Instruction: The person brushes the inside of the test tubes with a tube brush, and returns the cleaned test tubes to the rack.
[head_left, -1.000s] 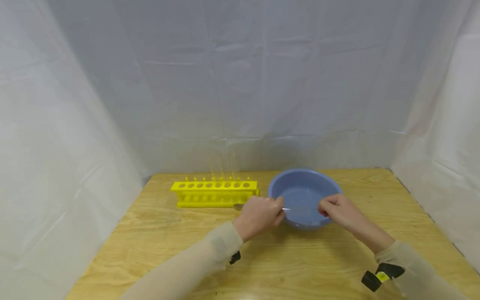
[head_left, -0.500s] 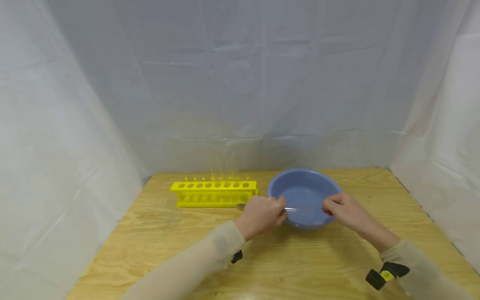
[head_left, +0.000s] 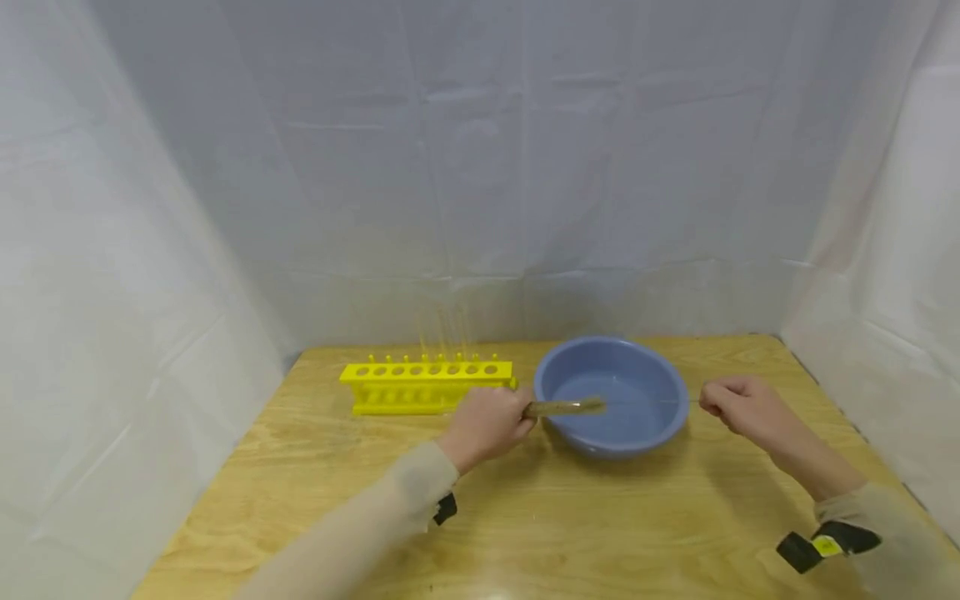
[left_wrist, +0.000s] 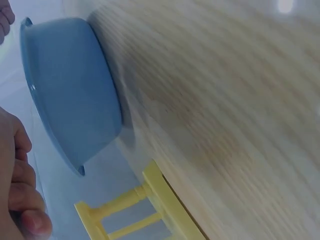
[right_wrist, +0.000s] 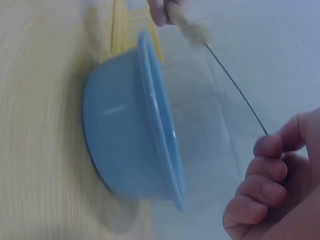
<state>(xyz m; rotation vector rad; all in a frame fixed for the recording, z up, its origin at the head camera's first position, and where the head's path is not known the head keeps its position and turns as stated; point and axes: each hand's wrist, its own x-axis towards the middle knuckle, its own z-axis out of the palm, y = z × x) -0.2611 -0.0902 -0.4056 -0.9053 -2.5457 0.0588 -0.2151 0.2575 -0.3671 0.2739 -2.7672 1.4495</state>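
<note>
My left hand (head_left: 489,423) grips a clear test tube (head_left: 551,408) level beside the basin's left rim. Brown bristles of a test tube brush (right_wrist: 195,33) show inside the tube and out at its mouth. From there the brush's thin twisted wire runs across to my right hand (head_left: 742,412), which pinches its end to the right of the basin. The blue basin (head_left: 611,442) stands on the table below the brush. In the left wrist view the left hand's curled fingers (left_wrist: 25,195) show at the edge, with the tube hidden.
Left of the basin stands a yellow test tube rack (head_left: 427,372) with a row of holes and pegs. Several clear tubes (head_left: 442,333) rise at its back. White sheeting (head_left: 480,167) closes off the back and sides of the wooden table (head_left: 585,533).
The right hand has moved right, drawing the brush along the tube. Its bristles have gone from the tube's left end to the mouth. The left hand has shifted slightly left.
</note>
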